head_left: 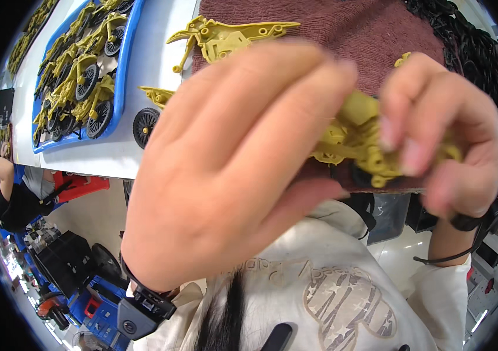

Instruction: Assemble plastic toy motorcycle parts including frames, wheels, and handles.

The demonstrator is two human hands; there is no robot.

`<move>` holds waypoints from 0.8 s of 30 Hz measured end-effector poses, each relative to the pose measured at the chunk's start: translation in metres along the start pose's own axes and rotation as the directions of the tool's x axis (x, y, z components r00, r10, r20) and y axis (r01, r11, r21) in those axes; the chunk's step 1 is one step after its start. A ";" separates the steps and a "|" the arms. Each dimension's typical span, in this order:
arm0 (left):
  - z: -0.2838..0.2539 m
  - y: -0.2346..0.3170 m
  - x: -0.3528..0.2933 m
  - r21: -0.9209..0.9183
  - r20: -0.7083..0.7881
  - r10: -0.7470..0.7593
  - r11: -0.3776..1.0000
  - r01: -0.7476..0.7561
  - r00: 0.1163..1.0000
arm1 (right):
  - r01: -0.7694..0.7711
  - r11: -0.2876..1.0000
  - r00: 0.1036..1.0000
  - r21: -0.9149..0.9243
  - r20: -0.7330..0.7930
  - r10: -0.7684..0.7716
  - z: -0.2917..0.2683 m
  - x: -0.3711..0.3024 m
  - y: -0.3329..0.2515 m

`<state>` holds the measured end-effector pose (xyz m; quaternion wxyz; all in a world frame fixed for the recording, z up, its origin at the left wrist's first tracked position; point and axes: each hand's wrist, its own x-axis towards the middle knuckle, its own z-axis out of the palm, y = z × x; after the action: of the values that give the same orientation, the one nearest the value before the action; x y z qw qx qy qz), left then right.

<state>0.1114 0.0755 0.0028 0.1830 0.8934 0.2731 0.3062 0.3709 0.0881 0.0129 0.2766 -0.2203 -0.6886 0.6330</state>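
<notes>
A yellow plastic toy motorcycle body (372, 146) is between my hands, over the near edge of the brown towel. My left hand (220, 169) covers its left side, with the thumb below and the fingers above; the back of the hand hides much of the grip. My right hand (442, 128) is curled at its right end, fingertips against the yellow plastic and somewhat blurred. Another yellow half-shell (220, 38) lies on the towel beyond my left hand. A black spoked wheel (145, 127) on a yellow part sits just left of that hand.
A blue tray (123, 76) on the white table holds several yellow toy motorcycles with black wheels. Black parts (465, 47) are heaped at the far right of the brown towel (342, 29). Another person (15, 193) is at the left, near a red stool (85, 188).
</notes>
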 end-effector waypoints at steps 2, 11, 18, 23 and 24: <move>0.000 0.004 -0.001 0.093 0.061 -0.070 0.994 0.064 0.996 | -0.056 0.979 0.903 -0.195 -0.429 -0.034 0.044 0.005 0.007; 0.007 0.005 -0.008 0.129 0.077 -0.195 0.974 0.184 0.978 | -0.228 0.650 0.925 -0.725 -0.369 -0.086 0.049 -0.002 0.007; 0.003 0.016 -0.001 0.291 0.162 -0.107 0.955 0.056 0.981 | -0.398 0.564 0.796 -0.723 -0.578 -0.179 0.079 -0.004 0.023; 0.018 0.024 -0.008 0.318 0.013 -0.328 0.897 0.307 0.945 | -0.492 0.567 0.759 -0.660 -0.644 -0.092 0.084 0.000 0.018; 0.015 0.032 -0.003 0.367 0.060 -0.415 0.855 0.366 0.908 | -0.465 0.583 0.727 -0.667 -0.663 -0.179 0.089 0.001 0.023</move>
<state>0.1307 0.0461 0.0061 0.0992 0.8560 0.4854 0.1473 0.3105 0.0242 -0.0136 0.3182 -0.5910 -0.7256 0.1516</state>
